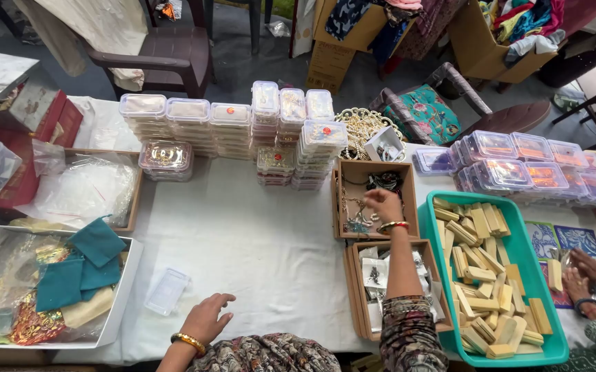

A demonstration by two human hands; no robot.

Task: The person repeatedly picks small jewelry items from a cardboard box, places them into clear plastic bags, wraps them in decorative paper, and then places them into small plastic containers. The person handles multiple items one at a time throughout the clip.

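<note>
My right hand (pixel 382 204) reaches into a shallow brown cardboard box (pixel 340 200) that holds tangled jewellery; its fingers are bunched over the chains, and I cannot tell whether they pinch anything. A bangle circles that wrist. My left hand (pixel 207 316) rests on the white tablecloth (pixel 256 248) with fingers spread, holding nothing, a gold bangle on the wrist. A small clear plastic box (pixel 167 291) lies just left of it.
Stacks of clear lidded boxes (pixel 232 127) line the back. A second brown box (pixel 354 289) of packets sits near me. A teal tray (pixel 539 293) holds several wooden blocks. Another person's hands (pixel 587 272) work at right. A white box with teal pouches (pixel 81 272) sits left.
</note>
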